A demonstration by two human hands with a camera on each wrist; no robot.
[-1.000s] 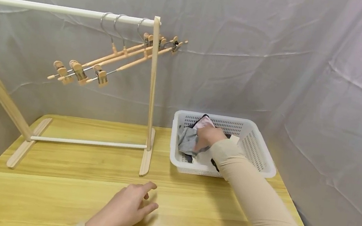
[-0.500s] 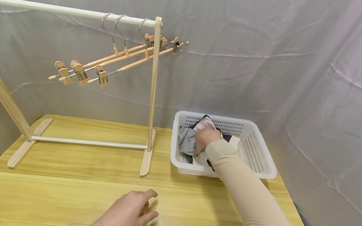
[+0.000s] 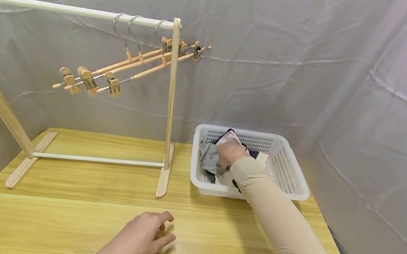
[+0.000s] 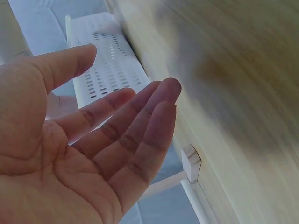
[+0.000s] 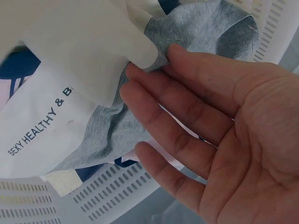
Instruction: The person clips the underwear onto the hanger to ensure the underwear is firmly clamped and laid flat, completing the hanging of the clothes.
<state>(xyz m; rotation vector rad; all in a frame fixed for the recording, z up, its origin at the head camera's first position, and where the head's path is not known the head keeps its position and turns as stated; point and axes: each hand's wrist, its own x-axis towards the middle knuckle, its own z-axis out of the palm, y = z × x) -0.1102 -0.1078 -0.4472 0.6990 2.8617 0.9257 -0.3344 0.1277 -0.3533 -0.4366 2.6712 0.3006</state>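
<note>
My right hand is inside the white basket, palm side seen in the right wrist view. Its thumb and index finger pinch a fold of a soft grey garment, while the other fingers extend along the cloth. A white piece printed with dark lettering lies against the grey fabric. Pink cloth with dark edging shows behind the hand. Low over the wooden table, my left hand holds nothing, its fingers loosely bent and the thumb apart.
A wooden rack with a white top rail stands at the left. Clip hangers hang from the rail near its right post. The rack's right foot lies left of the basket. Grey curtains border the table.
My right hand has sunk slightly and shifted a little left among the clothes. The left hand has drawn back slightly toward the near edge. Rack and basket stay put.
</note>
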